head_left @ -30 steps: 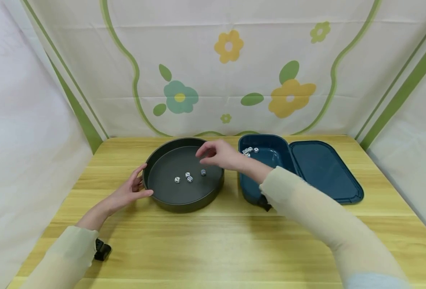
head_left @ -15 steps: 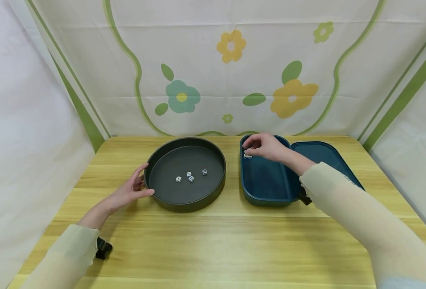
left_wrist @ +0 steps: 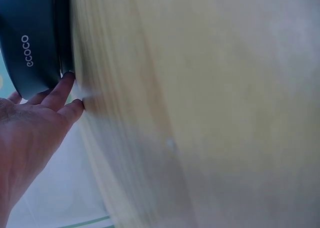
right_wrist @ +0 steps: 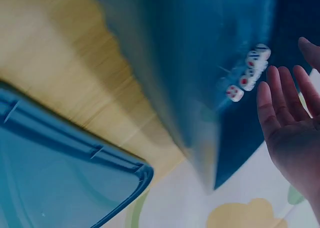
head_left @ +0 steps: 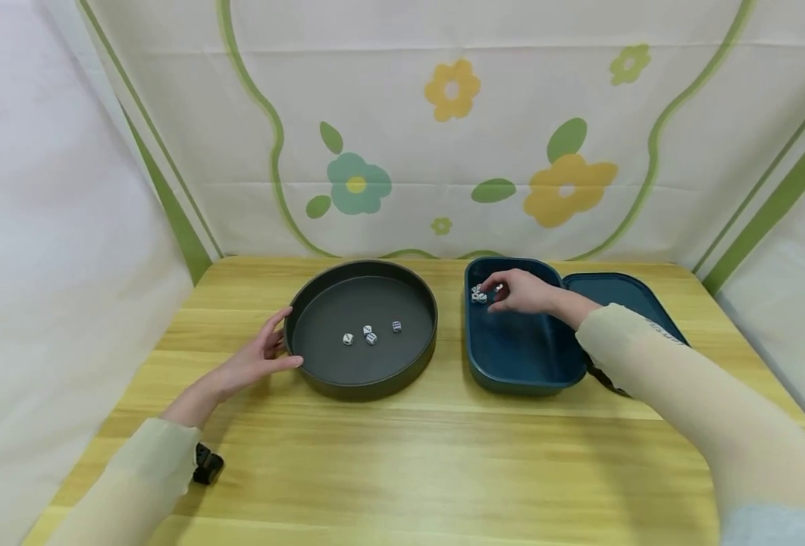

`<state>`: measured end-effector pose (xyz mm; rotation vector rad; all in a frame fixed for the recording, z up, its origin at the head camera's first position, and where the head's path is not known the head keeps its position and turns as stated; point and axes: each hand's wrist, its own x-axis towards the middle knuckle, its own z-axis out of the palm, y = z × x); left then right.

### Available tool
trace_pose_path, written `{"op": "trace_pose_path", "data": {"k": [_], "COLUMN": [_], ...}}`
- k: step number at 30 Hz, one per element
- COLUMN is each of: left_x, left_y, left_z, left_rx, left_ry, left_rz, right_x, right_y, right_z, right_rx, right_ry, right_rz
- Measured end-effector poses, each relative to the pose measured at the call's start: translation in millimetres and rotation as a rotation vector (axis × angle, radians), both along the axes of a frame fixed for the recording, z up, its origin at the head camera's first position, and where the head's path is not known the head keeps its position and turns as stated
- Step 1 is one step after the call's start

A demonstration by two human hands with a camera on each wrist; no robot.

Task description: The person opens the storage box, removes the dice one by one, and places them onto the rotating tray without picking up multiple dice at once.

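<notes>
My left hand [head_left: 255, 360] rests against the left side of a round dark pan [head_left: 314, 371], its thumb and fingers spread along the outer wall. In the left wrist view its fingertips touch the pan's side, which bears white lettering. Several white dice [head_left: 371, 338] lie inside the pan. Over the blue box [head_left: 512, 384], my right hand [head_left: 521, 291] reaches in beside a cluster of white dice [head_left: 479, 294] at the far left corner. In the right wrist view, the fingers are extended close to the dice [right_wrist: 249, 73], with none seen between them.
A blue lid [head_left: 607, 284] lies flat to the right of the box, partly hidden by the right forearm. The wooden table [head_left: 402, 462] runs back to a flower-printed cloth [head_left: 436, 152]. A strip of table separates the pan from the box.
My right hand has moved from above the pan rightward into the blue box, near the dice there. My left hand stays on the pan. The view has shifted slightly.
</notes>
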<state>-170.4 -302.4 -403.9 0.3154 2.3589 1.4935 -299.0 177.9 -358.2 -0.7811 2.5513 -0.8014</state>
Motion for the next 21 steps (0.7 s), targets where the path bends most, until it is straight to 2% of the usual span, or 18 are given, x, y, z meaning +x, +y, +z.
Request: {"op": "trace_pose_path", "data": {"k": [12, 21], "left_x": [1.3, 1.8], "left_y": [1.0, 1.3], "left_z": [3.5, 3.7], "left_rx": [0.011, 0.01], "left_ry": [-0.004, -0.002], "left_rz": [-0.004, -0.004], "right_x": [-10.3, -10.9], "right_y": [4.9, 7.0], "right_z": [-4.3, -10.0], "right_rx": [0.054, 0.093], "right_ry": [-0.007, -0.024], "right_rz": [0.051, 0.09]}}
